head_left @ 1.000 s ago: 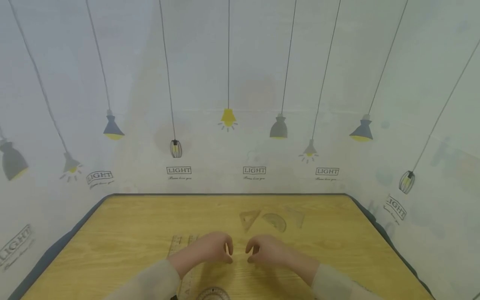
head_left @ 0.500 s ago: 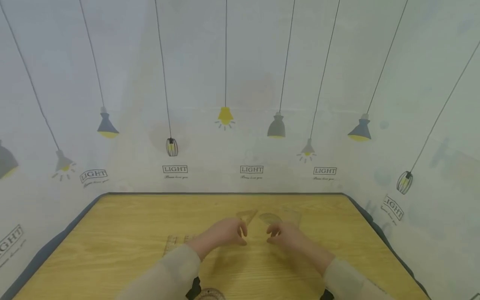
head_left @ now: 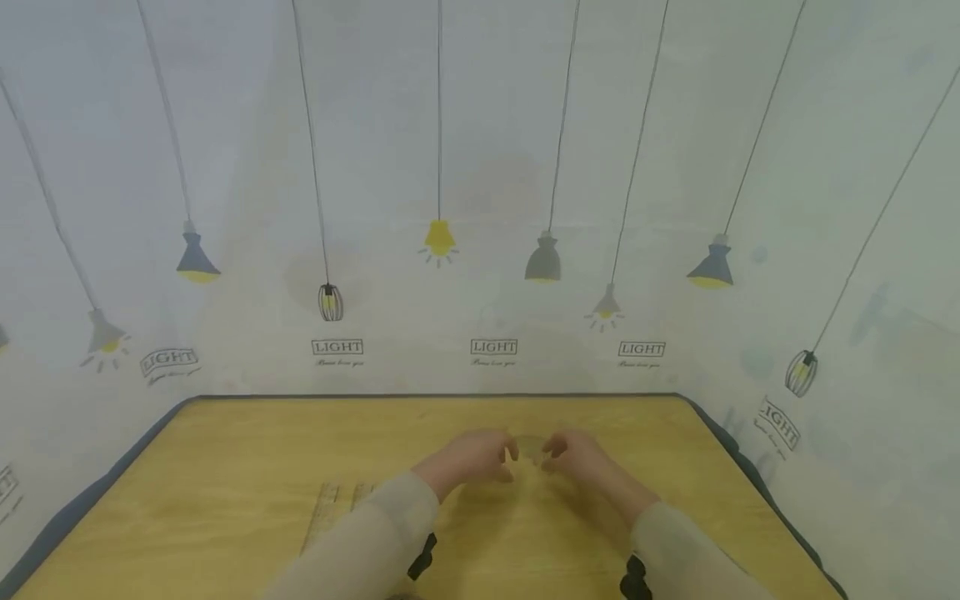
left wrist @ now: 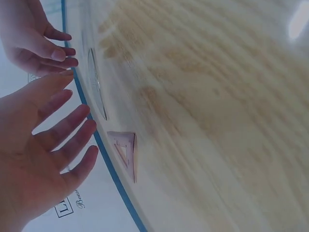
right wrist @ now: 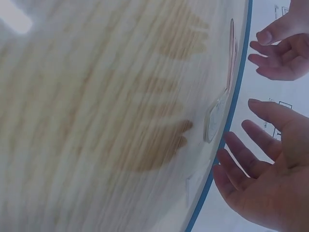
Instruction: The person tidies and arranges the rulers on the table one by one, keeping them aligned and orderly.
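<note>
My left hand [head_left: 476, 457] hovers over the wooden table with its fingers loosely bent and nothing in them. Facing it, a short gap away, my right hand [head_left: 581, 457] is likewise bare, its fingers spread in the right wrist view. Between the two, farther back on the table, a clear half-round protractor [head_left: 531, 445] shows in part. A pinkish triangular set square [left wrist: 129, 141] lies beside it in the left wrist view, hidden behind the left hand in the head view. Past the protractor, a faint clear set square [right wrist: 189, 193] appears in the right wrist view.
Two clear rulers [head_left: 322, 510] lie left of the left forearm, partly covered by the sleeve. The rim of a round dark disc [head_left: 405, 597] shows at the bottom edge. Behind the table [head_left: 247, 450] stands a pale wall cloth [head_left: 405, 317] printed with lamps.
Both hands have moved forward and to the right over the table, toward the protractor and set squares. The view has shifted slightly to the right. The round disc has nearly left it.
</note>
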Tool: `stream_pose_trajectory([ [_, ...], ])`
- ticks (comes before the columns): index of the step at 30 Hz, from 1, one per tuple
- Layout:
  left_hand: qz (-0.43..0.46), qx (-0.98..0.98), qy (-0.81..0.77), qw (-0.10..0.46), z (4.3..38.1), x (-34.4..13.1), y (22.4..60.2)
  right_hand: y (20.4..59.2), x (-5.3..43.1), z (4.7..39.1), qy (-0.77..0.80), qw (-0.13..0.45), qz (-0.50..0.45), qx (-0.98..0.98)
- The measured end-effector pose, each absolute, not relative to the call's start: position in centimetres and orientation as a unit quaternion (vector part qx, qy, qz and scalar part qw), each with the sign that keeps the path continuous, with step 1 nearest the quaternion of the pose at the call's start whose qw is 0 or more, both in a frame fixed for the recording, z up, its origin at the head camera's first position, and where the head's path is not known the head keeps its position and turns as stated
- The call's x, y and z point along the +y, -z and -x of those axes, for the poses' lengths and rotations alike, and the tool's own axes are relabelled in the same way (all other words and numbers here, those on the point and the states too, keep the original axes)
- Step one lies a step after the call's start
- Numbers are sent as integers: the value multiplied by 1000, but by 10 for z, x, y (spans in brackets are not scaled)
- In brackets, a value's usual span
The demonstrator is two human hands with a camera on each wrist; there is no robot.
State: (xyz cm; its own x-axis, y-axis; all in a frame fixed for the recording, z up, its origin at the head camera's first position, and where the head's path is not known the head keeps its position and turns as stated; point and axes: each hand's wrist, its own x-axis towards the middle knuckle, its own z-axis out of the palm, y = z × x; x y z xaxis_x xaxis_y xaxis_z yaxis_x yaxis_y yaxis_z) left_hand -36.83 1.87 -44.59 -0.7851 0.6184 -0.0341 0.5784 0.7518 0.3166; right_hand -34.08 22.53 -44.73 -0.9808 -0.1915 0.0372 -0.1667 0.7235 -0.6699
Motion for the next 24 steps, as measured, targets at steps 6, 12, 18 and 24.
stream_pose_trajectory([
  [6, -344, 929, -119, 70, 393, 32, 456, 451, 226, 358, 368, 39, 65, 927],
  [12, -349, 930, -108, 29, 408, 45, 474, 457, 223, 361, 367, 52, 23, 928],
  [18, -331, 940, -85, 6, 416, 54, 479, 462, 220, 358, 415, 70, -27, 907],
  [24, -318, 941, -111, 41, 423, 57, 471, 463, 218, 361, 412, 72, -22, 908],
])
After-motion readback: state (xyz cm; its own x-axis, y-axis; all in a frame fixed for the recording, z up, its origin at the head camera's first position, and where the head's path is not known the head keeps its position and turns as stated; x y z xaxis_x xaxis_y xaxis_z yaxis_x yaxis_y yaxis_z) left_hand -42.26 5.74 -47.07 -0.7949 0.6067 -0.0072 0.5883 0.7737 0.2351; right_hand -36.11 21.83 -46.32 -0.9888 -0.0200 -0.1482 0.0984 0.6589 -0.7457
